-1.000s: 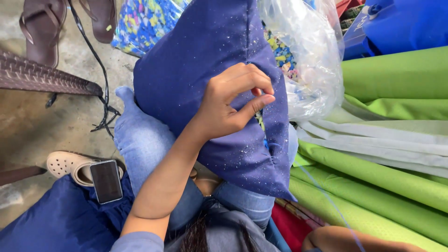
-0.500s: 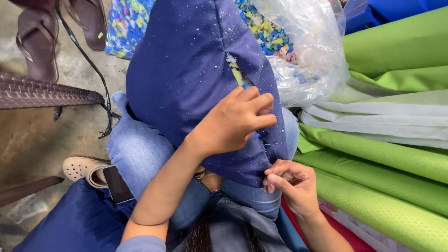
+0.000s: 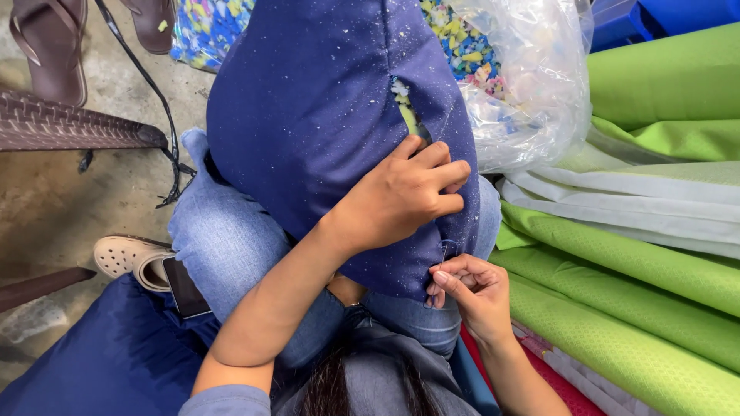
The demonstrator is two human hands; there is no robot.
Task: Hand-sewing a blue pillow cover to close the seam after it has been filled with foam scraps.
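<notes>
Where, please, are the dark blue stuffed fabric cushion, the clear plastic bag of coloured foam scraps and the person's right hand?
dark blue stuffed fabric cushion (image 3: 308,115): head view, on its broad front face.
clear plastic bag of coloured foam scraps (image 3: 524,85): head view, on its bulging side.
right hand (image 3: 474,289): head view, on the back of the hand.

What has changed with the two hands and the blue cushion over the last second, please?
The left hand slid down the dark blue cushion, from near its open seam to lower on the edge. The right hand, out of view at first, came up to pinch the bottom of the seam. The cushion stayed on the lap.
</notes>
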